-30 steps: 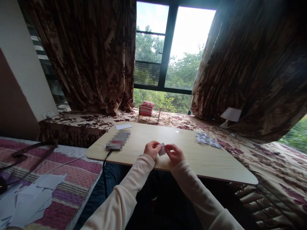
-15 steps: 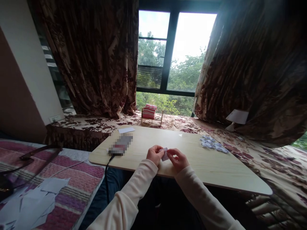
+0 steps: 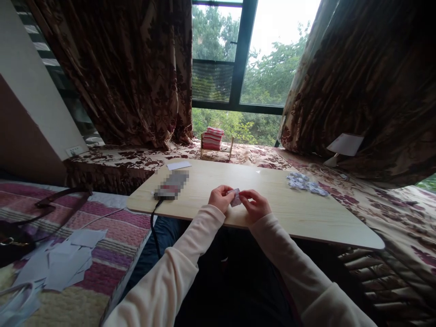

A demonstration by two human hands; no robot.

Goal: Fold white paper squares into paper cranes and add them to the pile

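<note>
A small piece of white paper (image 3: 235, 198) is held up between my hands, just above the near edge of the pale wooden table (image 3: 211, 177). My left hand (image 3: 220, 198) pinches its left side between thumb and fingers. From the other side, my right hand (image 3: 255, 204) grips the paper's right edge with its fingertips. Whether the paper is folded is too small to make out. On the table's right side lies a heap of small white paper pieces (image 3: 304, 183).
A pixelated device (image 3: 172, 185) with a black cable and a flat white sheet (image 3: 179, 165) lie at the table's left. White papers (image 3: 68, 259) are spread on the striped quilt (image 3: 112, 259). Behind the table stand a small rack of folded striped cloths (image 3: 213, 138) and a lamp (image 3: 344, 144).
The view has tipped downward, so the table and hands appear higher. Both hands keep hold of the paper, with only slight finger movement.
</note>
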